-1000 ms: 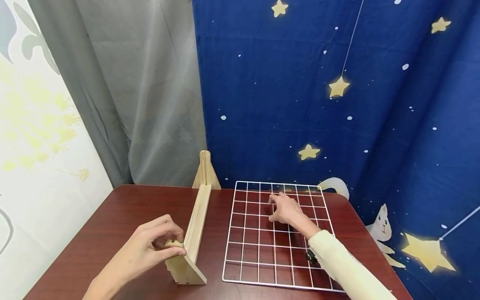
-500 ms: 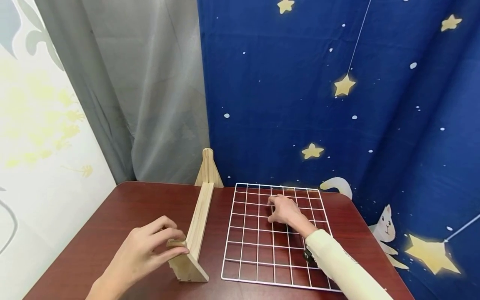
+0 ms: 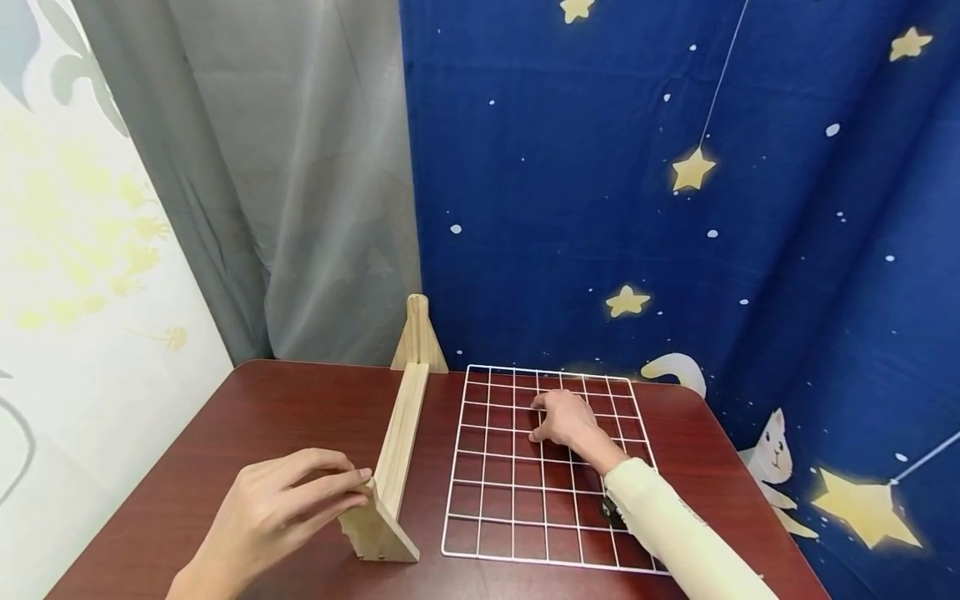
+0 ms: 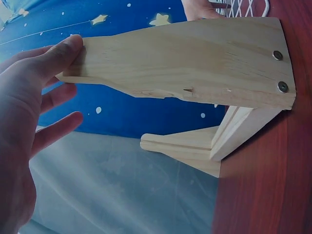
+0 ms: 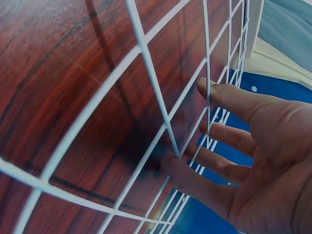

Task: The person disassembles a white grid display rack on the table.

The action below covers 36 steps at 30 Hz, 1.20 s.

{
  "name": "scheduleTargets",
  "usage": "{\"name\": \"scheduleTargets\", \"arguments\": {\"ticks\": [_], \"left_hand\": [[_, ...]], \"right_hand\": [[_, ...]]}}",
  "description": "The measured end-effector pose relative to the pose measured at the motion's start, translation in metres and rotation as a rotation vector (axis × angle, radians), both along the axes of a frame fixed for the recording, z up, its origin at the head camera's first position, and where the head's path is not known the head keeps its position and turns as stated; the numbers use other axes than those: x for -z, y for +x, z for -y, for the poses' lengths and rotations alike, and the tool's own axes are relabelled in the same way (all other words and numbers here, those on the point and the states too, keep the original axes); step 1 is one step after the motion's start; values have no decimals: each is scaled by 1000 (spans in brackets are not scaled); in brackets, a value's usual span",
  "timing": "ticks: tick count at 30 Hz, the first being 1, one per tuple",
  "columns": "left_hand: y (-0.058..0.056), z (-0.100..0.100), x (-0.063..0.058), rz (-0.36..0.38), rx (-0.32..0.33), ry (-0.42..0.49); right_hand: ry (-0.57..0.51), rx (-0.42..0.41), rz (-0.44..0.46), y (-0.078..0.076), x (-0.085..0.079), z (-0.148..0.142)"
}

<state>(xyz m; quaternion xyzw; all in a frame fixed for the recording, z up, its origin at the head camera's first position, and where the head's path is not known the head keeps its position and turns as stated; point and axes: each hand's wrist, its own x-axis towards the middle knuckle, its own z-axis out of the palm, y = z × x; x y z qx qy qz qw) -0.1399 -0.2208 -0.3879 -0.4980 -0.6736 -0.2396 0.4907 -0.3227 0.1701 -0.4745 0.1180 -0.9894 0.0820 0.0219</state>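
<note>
A pale wooden stand (image 3: 397, 442) has two tapered uprights joined by a long crossbar on the table. My left hand (image 3: 277, 508) pinches the narrow top of its near upright (image 4: 180, 63), thumb on the outer face and fingers at the other side. Two screw heads show at that upright's base in the left wrist view. To the right of the stand, a white wire grid panel (image 3: 513, 483) spans the tabletop. My right hand (image 3: 567, 419) grips the grid's wires in its far half, with fingertips reaching in through the mesh in the right wrist view.
Everything stands on a dark red wooden table (image 3: 300, 408) with rounded far corners. A grey curtain (image 3: 337, 208) and a blue star-patterned curtain (image 3: 555, 192) hang right behind the far edge. A narrow strip of tabletop separates stand and grid.
The grid has shifted slightly left towards the stand with my right hand on it. My left hand's fingers have straightened somewhat over the upright's top. The head view has shifted a little.
</note>
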Motion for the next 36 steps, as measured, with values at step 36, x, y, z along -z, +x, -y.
{"name": "scheduleTargets", "arguments": {"ticks": [36], "left_hand": [[1,-1,-3,15,4,-14]], "right_hand": [[81,-107,14,-2,3,1]]}}
